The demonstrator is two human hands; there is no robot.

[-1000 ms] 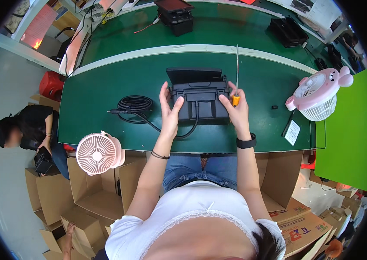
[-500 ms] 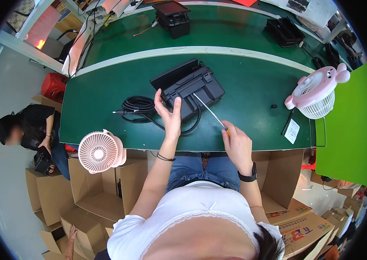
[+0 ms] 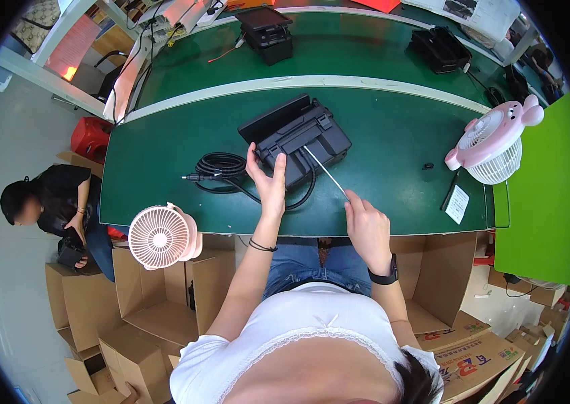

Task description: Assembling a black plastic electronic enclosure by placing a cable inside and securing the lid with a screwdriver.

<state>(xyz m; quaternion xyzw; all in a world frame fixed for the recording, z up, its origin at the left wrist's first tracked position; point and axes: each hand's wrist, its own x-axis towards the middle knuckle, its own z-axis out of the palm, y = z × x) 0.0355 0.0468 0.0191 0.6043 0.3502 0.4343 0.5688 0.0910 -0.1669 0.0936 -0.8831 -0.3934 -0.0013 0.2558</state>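
Observation:
A black hard plastic case (image 3: 329, 138) with a raised flap or lid lies tilted on the green table. My left hand (image 3: 270, 188) grips its near left corner, thumb and fingers apart around it. In my closed right hand (image 3: 370, 232) is a screwdriver (image 3: 326, 172); my fingers cover its handle. Its thin metal shaft slants up to the left, its tip at the case's near side, close to where a black cable runs. That cable loops round to a coil of black cable (image 3: 219, 165) with a plug, left of the case.
A pink fan (image 3: 160, 236) stands at the table's near left edge, another pink fan (image 3: 490, 145) at the right. Near it lie a small black piece (image 3: 428, 166) and a white label card (image 3: 457, 204). Cardboard boxes (image 3: 157, 296) stand below. A seated person (image 3: 62, 202) is at left.
The view has shifted slightly, moving the scene a little right and down. My hands keep nearly the same places on the case and screwdriver. The other person's hand at lower left has moved down.

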